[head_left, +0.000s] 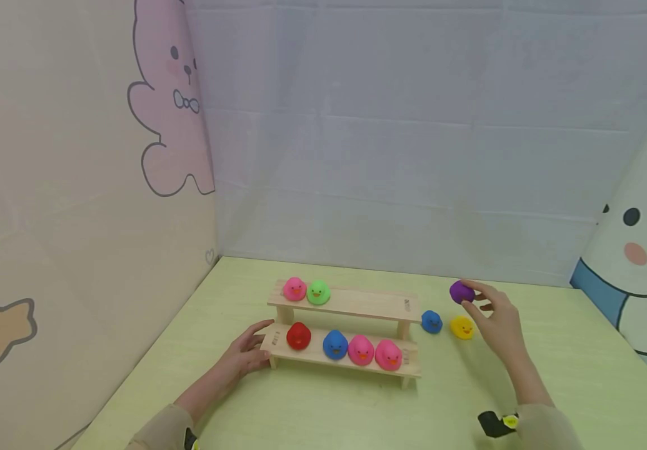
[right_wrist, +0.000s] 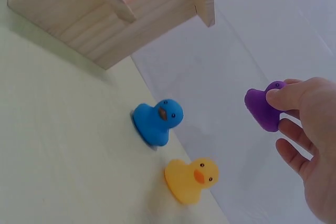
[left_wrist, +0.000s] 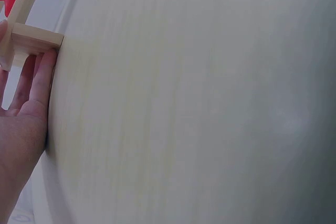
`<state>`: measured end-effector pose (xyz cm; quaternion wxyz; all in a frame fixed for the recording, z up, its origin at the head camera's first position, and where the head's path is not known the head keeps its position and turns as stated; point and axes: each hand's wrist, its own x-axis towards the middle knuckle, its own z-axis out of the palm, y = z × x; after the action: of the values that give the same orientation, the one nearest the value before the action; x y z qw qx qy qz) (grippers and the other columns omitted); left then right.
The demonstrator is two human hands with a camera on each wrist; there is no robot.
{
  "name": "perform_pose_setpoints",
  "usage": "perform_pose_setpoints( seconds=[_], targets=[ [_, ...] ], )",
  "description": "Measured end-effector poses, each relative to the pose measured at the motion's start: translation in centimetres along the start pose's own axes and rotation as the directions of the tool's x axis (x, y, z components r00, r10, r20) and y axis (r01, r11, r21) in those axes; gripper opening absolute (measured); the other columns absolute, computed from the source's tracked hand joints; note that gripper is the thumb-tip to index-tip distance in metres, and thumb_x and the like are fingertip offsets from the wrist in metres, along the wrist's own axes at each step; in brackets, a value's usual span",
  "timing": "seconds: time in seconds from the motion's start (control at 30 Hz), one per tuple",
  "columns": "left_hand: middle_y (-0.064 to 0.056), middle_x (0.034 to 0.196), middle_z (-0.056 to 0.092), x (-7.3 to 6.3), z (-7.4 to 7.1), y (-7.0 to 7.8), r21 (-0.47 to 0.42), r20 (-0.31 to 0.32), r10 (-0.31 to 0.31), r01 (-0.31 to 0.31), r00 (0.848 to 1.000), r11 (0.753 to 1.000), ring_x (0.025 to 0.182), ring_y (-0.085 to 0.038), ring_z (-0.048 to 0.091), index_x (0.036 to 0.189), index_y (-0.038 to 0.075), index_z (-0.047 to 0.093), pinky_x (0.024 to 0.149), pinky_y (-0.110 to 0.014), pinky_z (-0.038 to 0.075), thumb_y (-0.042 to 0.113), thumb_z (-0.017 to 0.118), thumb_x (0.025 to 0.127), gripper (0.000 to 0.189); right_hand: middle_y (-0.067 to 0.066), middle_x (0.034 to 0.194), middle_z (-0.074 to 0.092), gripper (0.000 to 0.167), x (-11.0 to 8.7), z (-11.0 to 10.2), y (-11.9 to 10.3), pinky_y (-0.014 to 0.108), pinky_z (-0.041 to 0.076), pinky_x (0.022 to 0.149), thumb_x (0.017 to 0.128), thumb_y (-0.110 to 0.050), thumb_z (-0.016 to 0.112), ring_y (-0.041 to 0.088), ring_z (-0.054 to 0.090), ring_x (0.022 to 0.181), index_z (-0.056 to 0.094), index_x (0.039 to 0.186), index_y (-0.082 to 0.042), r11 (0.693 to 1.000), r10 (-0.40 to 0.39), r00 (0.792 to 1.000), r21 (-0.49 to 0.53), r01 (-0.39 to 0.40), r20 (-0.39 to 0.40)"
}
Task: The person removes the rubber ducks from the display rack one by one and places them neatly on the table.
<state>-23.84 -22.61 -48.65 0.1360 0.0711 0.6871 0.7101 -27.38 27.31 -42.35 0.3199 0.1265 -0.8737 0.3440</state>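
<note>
A two-tier wooden shelf point(head_left: 351, 303) stands on the table, and my left hand point(head_left: 242, 354) holds its left end with thumb and fingers about the lower tier. My right hand point(head_left: 499, 320) pinches a purple rubber duck point(right_wrist: 262, 107) between thumb and fingers, above the table to the right of the shelf. Below it on the table sit a blue duck point(head_left: 432, 322) and a yellow duck point(head_left: 462, 327). The upper tier carries a pink duck point(head_left: 295, 289) and a green duck point(head_left: 318, 292) at its left. Along the lower tier are a red duck point(head_left: 298, 336), a blue duck point(head_left: 335, 345) and two pink ducks point(head_left: 361, 350).
The pale green table point(head_left: 323, 412) reaches back to a white cloth wall point(head_left: 391, 156). Printed panels with a pink bear point(head_left: 171, 125) and a white animal figure point(head_left: 632, 250) flank it on both sides.
</note>
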Motion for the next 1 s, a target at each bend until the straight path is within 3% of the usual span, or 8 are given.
perform_pose_setpoints(
  seconds=[0.2, 0.5, 0.77, 1.0],
  targets=[
    [-0.019, 0.129, 0.041, 0.0, 0.0, 0.0, -0.011, 0.01, 0.003, -0.003, 1.0, 1.0, 0.107, -0.023, 0.054, 0.141, 0.016, 0.029, 0.086, -0.037, 0.048, 0.009, 0.062, 0.083, 0.067, 0.01, 0.104, 0.06, 0.041, -0.9, -0.7, 2.4, 0.011, 0.043, 0.066, 0.083, -0.008, 0.065, 0.022, 0.049, 0.087, 0.057, 0.122, -0.014, 0.998, 0.036, 0.999, -0.057, -0.036, -0.001],
    [-0.018, 0.128, 0.042, 0.0, 0.0, 0.0, -0.027, 0.007, -0.003, 0.003, 1.0, 1.0, 0.105, -0.023, 0.053, 0.141, 0.016, 0.028, 0.086, -0.038, 0.048, 0.006, 0.062, 0.083, 0.068, 0.015, 0.102, 0.059, 0.04, -2.0, -1.8, 4.7, 0.011, 0.04, 0.063, 0.084, -0.009, 0.064, 0.028, 0.051, 0.088, 0.055, 0.123, -0.01, 0.986, 0.1, 0.993, -0.138, -0.092, 0.057],
    [-0.019, 0.129, 0.041, -0.1, 0.1, 0.0, -0.015, -0.003, -0.002, 0.002, 1.0, 1.0, 0.106, -0.024, 0.053, 0.141, 0.016, 0.028, 0.086, -0.038, 0.048, 0.008, 0.062, 0.082, 0.068, 0.019, 0.104, 0.061, 0.036, -2.7, -2.7, 6.2, 0.012, 0.043, 0.059, 0.084, -0.008, 0.064, 0.031, 0.055, 0.086, 0.057, 0.119, -0.007, 0.982, 0.133, 0.985, -0.146, -0.116, 0.111],
    [-0.018, 0.129, 0.041, 0.2, -0.1, -0.2, -0.023, -0.006, -0.013, 0.013, 1.0, 1.0, 0.106, -0.023, 0.053, 0.141, 0.018, 0.029, 0.085, -0.037, 0.048, 0.008, 0.063, 0.082, 0.069, 0.02, 0.105, 0.061, 0.037, -3.7, -3.1, 7.2, 0.025, 0.049, 0.062, 0.082, -0.008, 0.066, 0.031, 0.056, 0.085, 0.057, 0.118, -0.006, 0.976, 0.161, 0.966, -0.176, -0.125, 0.203]
  ],
)
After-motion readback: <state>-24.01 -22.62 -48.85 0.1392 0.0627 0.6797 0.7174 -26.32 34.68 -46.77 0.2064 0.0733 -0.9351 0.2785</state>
